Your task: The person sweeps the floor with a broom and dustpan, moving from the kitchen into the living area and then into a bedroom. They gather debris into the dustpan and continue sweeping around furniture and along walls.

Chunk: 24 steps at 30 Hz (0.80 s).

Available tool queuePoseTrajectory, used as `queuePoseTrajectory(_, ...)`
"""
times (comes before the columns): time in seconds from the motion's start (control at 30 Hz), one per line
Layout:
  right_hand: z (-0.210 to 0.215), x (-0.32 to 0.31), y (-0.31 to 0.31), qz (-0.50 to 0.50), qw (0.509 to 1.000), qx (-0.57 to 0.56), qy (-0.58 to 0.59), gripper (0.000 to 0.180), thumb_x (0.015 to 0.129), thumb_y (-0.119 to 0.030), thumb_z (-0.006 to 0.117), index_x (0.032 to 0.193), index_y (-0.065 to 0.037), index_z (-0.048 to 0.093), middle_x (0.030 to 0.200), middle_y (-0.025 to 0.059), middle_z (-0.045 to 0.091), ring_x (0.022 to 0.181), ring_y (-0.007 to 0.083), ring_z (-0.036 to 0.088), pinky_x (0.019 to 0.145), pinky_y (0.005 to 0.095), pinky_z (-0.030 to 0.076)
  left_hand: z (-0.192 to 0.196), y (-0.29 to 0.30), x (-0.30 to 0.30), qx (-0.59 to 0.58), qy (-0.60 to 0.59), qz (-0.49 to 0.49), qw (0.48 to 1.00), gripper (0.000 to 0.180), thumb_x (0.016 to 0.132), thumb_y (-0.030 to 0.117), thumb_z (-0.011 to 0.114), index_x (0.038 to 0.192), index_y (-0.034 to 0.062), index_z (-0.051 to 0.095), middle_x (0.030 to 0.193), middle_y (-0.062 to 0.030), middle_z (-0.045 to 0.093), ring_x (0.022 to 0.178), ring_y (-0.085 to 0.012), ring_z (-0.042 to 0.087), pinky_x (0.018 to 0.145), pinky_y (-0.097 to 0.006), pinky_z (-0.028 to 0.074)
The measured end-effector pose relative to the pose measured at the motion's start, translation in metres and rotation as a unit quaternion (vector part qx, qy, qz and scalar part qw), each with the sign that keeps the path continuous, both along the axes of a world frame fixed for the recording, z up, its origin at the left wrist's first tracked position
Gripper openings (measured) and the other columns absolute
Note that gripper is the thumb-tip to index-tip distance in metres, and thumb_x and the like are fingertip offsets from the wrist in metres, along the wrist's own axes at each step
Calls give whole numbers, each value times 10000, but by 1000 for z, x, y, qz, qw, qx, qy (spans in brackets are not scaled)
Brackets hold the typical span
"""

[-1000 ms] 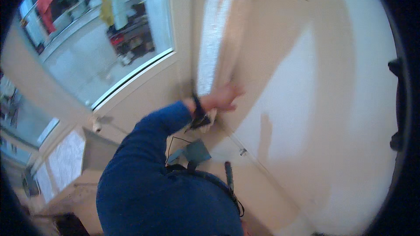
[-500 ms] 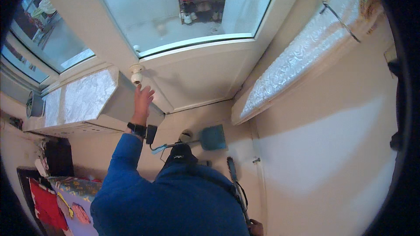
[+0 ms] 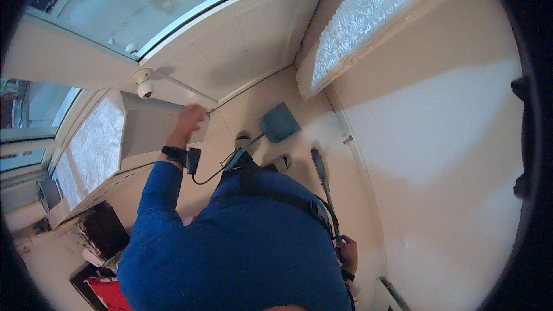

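My left hand (image 3: pixel 191 120) is out in front of the white door, below the round white doorknob (image 3: pixel 144 85) and apart from it. Its fingers look loosely bent and a little blurred, with nothing visible in them. Down by my right side, my right hand (image 3: pixel 347 253) is closed round the handle of a broom (image 3: pixel 319 170), whose dark bristles point forward along the floor. A blue-green dustpan (image 3: pixel 280 122) lies ahead of my feet; its long thin handle runs back toward my left leg.
The glazed door (image 3: pixel 242 40) stands in front. On the left is a cabinet with a marbled top (image 3: pixel 98 132), a grey pot (image 3: pixel 49 193) at its far end. A shelf with a shiny patterned cover (image 3: pixel 368 23) juts from the right wall (image 3: pixel 438 155). Red cloth (image 3: pixel 109 294) lies behind at lower left.
My left hand has dropped back from beside the doorknob. The view has tilted down and turned, so the right hand and broom handle show more fully.
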State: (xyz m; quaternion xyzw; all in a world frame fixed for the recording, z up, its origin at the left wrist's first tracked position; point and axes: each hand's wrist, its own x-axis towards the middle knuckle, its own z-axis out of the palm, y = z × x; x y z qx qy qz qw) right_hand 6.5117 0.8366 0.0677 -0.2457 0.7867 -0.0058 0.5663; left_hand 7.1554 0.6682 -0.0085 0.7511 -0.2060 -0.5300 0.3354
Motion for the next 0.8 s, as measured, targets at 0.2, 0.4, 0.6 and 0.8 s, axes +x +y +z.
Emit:
queuePoseTrajectory(0.2, -5, 10, 13, 29, 999, -31, 23, 445, 707, -20, 538, 1148, 26, 579, 622, 110, 601, 506, 166, 580, 455, 290, 462, -91, 27, -80, 92, -74, -370, 922, 638, 702, 502, 687, 1112, 28, 570, 974, -130, 625, 802, -245, 607, 604, -364, 458)
queuePoseTrajectory(0.4, 1, 18, 2, 20, 999, -33, 22, 528, 687, 14, 569, 1213, 20, 540, 649, 136, 618, 495, 175, 582, 443, 298, 463, -127, 45, -100, 131, -21, -486, 864, 587, 664, 444, 671, 1034, -8, 614, 1004, -259, 618, 956, -385, 591, 818, -423, 467)
queuePoseTrajectory(0.6, 20, 37, -24, 14, 999, -39, 10, 563, 666, 39, 556, 1228, 19, 523, 617, 125, 600, 452, 163, 550, 397, 286, 434, -129, 60, -92, 18, -181, -516, 837, 362, 754, 323, 568, 831, -24, 637, 824, -235, 636, 756, -367, 620, 680, -453, 471)
queuePoseTrajectory(0.8, 1, 34, -83, 59, 996, -61, -9, 525, 671, 22, 544, 1195, 30, 535, 578, 96, 566, 421, 152, 518, 378, 289, 414, -102, 77, -96, 37, -222, -326, 918, 264, 760, 246, 528, 829, 21, 646, 848, -220, 632, 799, -393, 605, 712, -442, 481)
